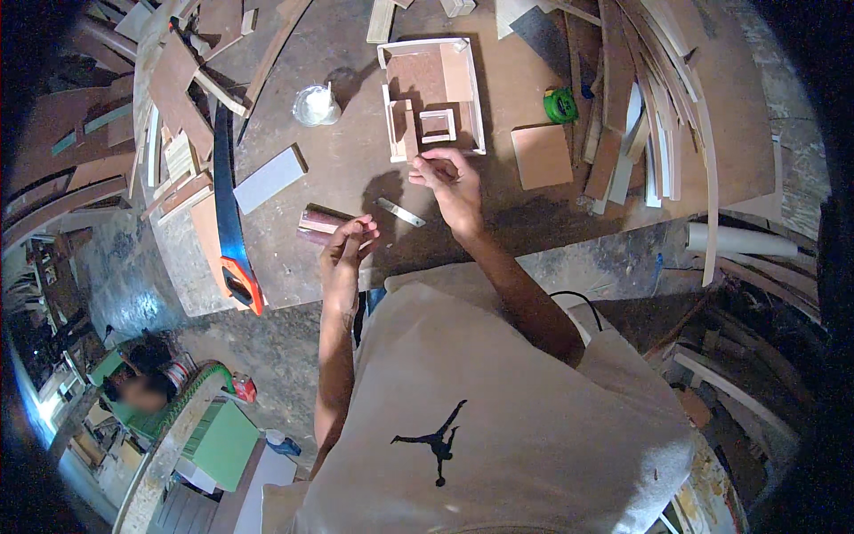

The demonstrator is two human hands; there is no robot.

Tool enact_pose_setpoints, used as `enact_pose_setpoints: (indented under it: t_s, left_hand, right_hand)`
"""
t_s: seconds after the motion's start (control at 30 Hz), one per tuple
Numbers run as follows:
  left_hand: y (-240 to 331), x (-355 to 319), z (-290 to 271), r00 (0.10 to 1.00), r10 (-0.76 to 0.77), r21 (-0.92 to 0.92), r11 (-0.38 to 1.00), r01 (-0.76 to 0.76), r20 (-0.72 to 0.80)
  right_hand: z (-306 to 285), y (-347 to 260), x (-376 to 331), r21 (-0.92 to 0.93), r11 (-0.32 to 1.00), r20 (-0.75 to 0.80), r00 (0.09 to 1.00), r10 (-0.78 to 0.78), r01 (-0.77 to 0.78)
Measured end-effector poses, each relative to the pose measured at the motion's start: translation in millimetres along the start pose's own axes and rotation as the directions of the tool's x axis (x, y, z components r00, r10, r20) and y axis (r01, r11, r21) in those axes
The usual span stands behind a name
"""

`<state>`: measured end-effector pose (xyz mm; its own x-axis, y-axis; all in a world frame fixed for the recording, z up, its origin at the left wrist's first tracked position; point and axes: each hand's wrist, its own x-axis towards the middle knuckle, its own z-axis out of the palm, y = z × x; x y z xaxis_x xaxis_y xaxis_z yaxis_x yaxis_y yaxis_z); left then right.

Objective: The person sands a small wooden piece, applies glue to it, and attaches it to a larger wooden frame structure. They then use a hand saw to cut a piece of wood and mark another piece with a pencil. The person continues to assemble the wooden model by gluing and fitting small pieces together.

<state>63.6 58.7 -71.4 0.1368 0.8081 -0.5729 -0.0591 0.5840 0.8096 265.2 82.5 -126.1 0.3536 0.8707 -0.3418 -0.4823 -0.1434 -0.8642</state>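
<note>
My left hand [342, 254] hovers over the near part of the workbench, fingers curled with their tips pressed together; what they hold, if anything, is too small to make out. Beside those fingertips lies a dark reddish block [322, 222]. My right hand [455, 191] is pinched at the near left corner of a shallow wooden box [481, 98], and anything between its fingers cannot be made out. Inside the box are a small square wooden frame [438, 139] and upright partition strips. A small flat whitish strip [400, 212] rests on the bench between my hands.
A handsaw with an orange handle [242, 283], a pale rectangular board [269, 178] and a cup of white paste [316, 106] lie to the left. To the right are a green tape measure [559, 105], a square panel [542, 157] and stacked wood strips [614, 116]. Another person [147, 387] is at lower left.
</note>
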Motion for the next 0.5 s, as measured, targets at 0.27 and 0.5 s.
enact_pose_setpoints:
  t_s: [0.27, 0.5]
  left_hand:
    - [1.1, 8.0, 7.0, 0.999, 0.031, 0.029, 0.999, -0.032, 0.01]
    - [-9.8, 15.9, 9.6, 0.994, 0.104, 0.183, 0.979, -0.095, -0.043]
  right_hand:
    - [-1.9, -5.0, -1.0, -0.049, 0.999, 0.041, 0.999, -0.008, 0.01]
    - [-29.7, 19.0, -37.6, -0.611, 0.687, 0.22, 0.918, -0.329, 0.393]
